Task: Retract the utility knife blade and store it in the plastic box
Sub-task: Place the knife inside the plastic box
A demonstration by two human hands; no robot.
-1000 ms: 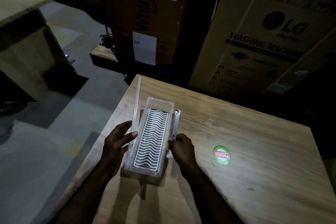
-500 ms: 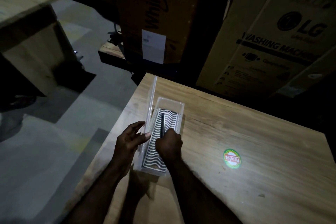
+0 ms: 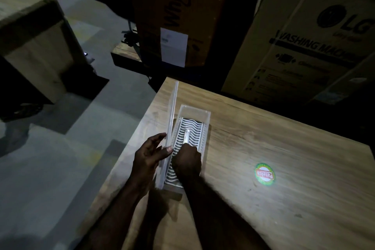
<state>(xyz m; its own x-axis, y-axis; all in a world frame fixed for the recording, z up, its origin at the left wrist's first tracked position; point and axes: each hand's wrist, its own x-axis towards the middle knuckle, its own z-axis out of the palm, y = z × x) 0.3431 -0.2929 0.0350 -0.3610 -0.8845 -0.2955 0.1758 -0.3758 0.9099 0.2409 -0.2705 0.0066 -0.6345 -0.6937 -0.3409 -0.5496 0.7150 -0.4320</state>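
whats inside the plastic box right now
The utility knife lies lengthwise on a wavy ribbed liner in the plastic box. The right hand covers the knife's near end and part of the liner.

The right hand hides the near end of the utility knife.

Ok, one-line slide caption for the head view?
Right hand lowers the utility knife into the open plastic box while left hand steadies its lid.
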